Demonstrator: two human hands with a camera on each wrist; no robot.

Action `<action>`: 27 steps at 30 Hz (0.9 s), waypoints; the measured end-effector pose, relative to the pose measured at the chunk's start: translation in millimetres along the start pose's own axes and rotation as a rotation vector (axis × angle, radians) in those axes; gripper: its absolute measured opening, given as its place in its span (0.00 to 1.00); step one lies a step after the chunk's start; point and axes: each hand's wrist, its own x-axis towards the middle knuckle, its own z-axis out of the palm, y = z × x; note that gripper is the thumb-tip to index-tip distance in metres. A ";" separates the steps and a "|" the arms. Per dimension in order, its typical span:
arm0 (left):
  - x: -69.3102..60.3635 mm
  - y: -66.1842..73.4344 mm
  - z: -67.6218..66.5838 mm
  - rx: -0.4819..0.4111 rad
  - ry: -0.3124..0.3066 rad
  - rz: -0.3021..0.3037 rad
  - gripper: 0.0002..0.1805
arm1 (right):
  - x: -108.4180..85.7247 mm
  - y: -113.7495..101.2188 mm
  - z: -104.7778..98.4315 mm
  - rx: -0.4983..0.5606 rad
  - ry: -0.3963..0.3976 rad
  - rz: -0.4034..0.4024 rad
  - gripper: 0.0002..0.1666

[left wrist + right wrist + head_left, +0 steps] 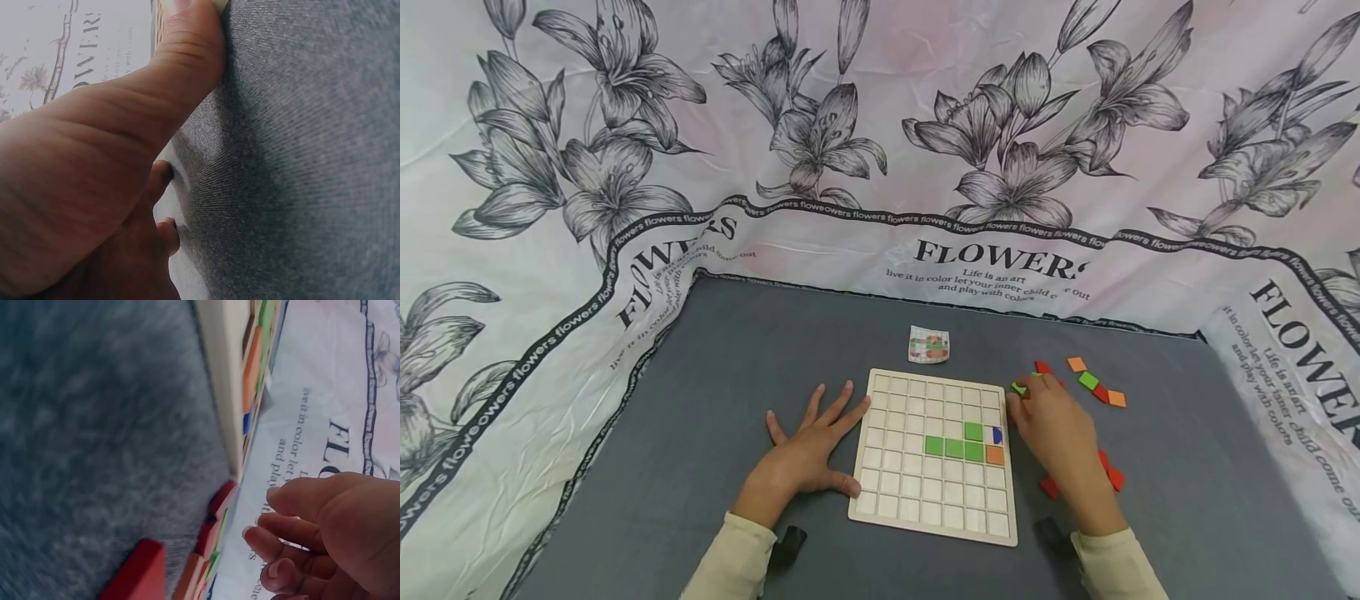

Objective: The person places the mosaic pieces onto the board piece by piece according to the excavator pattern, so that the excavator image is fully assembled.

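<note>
A pale wooden grid board (887, 482) lies on the grey cloth. Several green tiles (954, 448), an orange tile (995, 455) and a tile with a blue shape (997, 435) sit in its squares. My left hand (805, 457) has its fingers spread along the board's left side, the thumb against the lower left edge. Just off the right edge, my right hand (1060, 429) hovers over loose green (1018, 388) and red tiles (1042, 367), partly covering them. In the right wrist view that hand's (350, 531) fingers are loosely bent, with nothing visible between them and the thumb.
A small printed pattern card (928, 345) lies beyond the board. Right of the right hand are loose orange (1077, 364), green (1088, 380) and red tiles (1101, 393). More red tiles (1115, 477) lie by the right wrist. A flower-printed curtain (1000, 275) borders the surface.
</note>
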 end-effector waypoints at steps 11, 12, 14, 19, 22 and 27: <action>-0.7 -0.1 0.9 0.005 0.003 0.003 0.68 | 10.9 13.6 6.4 -0.023 -0.062 0.109 0.25; -0.7 -0.1 1.1 0.006 0.003 0.002 0.68 | 11.7 14.3 6.7 -0.025 -0.070 0.113 0.26; -0.2 0.1 0.7 0.008 0.001 0.000 0.68 | 13.3 15.6 6.8 -0.029 -0.080 0.117 0.27; 0.3 0.5 0.6 0.019 -0.009 -0.012 0.69 | 16.8 17.9 7.5 -0.033 -0.101 0.120 0.25; 0.3 0.3 1.1 0.023 -0.009 -0.013 0.69 | 18.6 19.5 7.9 -0.030 -0.116 0.116 0.23; 0.6 -0.6 1.5 0.014 -0.002 -0.005 0.69 | 20.6 22.4 7.9 -0.018 -0.120 0.106 0.22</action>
